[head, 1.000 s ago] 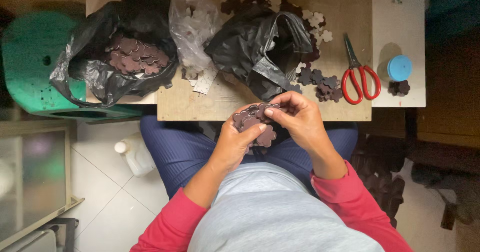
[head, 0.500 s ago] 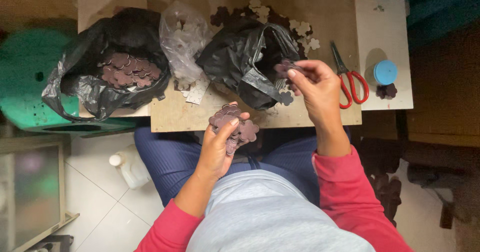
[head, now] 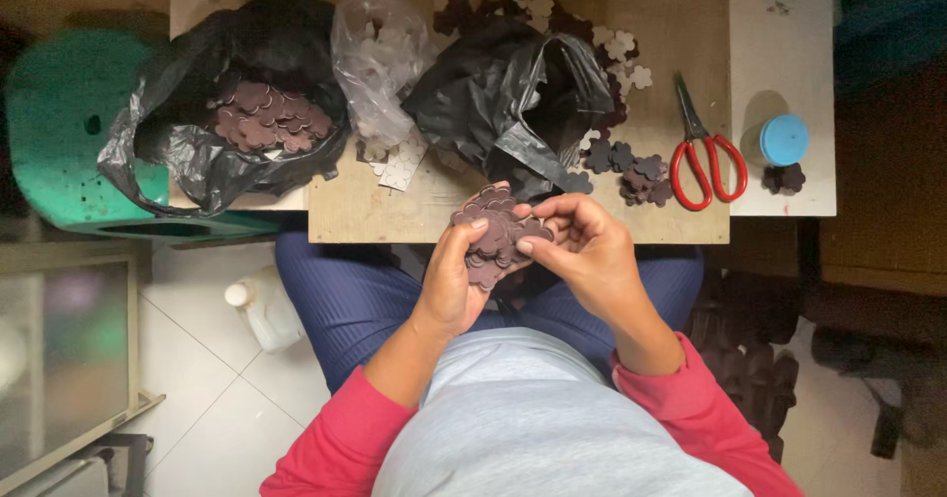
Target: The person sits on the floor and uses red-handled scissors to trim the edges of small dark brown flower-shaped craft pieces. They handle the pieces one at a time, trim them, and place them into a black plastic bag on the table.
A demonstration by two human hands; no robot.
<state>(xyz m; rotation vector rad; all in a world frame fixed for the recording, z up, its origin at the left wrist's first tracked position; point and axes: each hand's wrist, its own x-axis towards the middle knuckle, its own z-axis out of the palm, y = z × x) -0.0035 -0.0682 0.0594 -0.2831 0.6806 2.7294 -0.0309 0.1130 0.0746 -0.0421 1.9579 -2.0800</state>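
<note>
- Head view: the wooden worktop (head: 681, 53) ends in a front edge just above the hands, which work off the board, over the lap.
- The left hand (head: 456, 282) has its grip closed on a stack of dark flower-shaped pieces (head: 495, 233), thumb pressed on the top of the pile; the stack sits at the worktop's front edge, roughly at its middle.
- The right hand (head: 582, 250) meets the stack from the right, its fingertips pinched shut on the pile's right rim.
- The pieces are flat, brown-maroon, scalloped like small flowers, overlapping in a loose fan.
- Open room is scarce on the board: a crumpled black bag (head: 513, 103) lies just behind the hands, a clear plastic bag (head: 380, 68) of pale pieces stands left of it, and a second black bag (head: 227, 112) holding more dark pieces overhangs the left edge.
- A bare strip of wood runs along the front left of the board, below the clear bag.
- To the right, loose dark pieces (head: 631, 167) lie near red-handled scissors (head: 702, 152); pale flower pieces (head: 621, 48) are scattered towards the back.
- A blue lid (head: 784, 139) sits on the white side surface (head: 779, 43), well apart from the hands.
- A green stool (head: 64, 132) stands at the far left.
</note>
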